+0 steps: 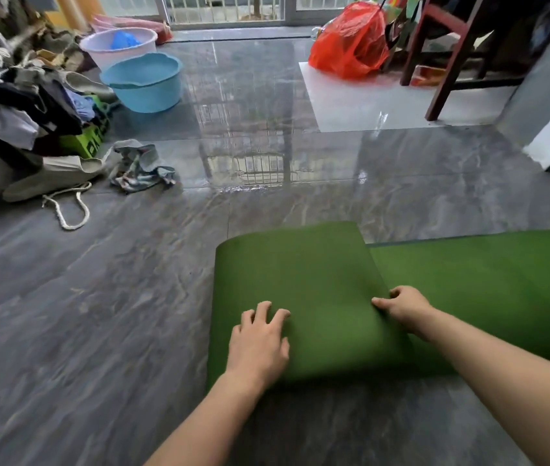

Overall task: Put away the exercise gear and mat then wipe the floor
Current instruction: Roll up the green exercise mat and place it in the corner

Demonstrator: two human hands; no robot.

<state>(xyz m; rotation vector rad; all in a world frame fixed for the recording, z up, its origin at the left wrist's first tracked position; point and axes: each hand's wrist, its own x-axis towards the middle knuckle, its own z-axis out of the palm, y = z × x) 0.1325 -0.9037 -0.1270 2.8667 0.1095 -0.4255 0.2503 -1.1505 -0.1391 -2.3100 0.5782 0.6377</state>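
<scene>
The soft, springy mat (317, 290) is pressed by the flat left hand (260, 341) and pinched at its right fold by the right hand (404, 307).

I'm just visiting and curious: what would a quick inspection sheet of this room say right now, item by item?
Surface: glossy dark grey marbled tile floor, a wet-looking sheen near the middle.
Job's things: green foam exercise mat, one end folded or rolled over, the rest lying flat to the right.
Clutter: crumpled grey-blue rag; light blue plastic basin; pale pink plastic basin; heap of clothes; cream drawstring bag; red plastic bag.
Hands: left hand flat on the mat's folded part; right hand with its grip on the fold's edge.
Cables: nothing seen.
Surroundings: dark red wooden chair; barred glass doors.
</scene>
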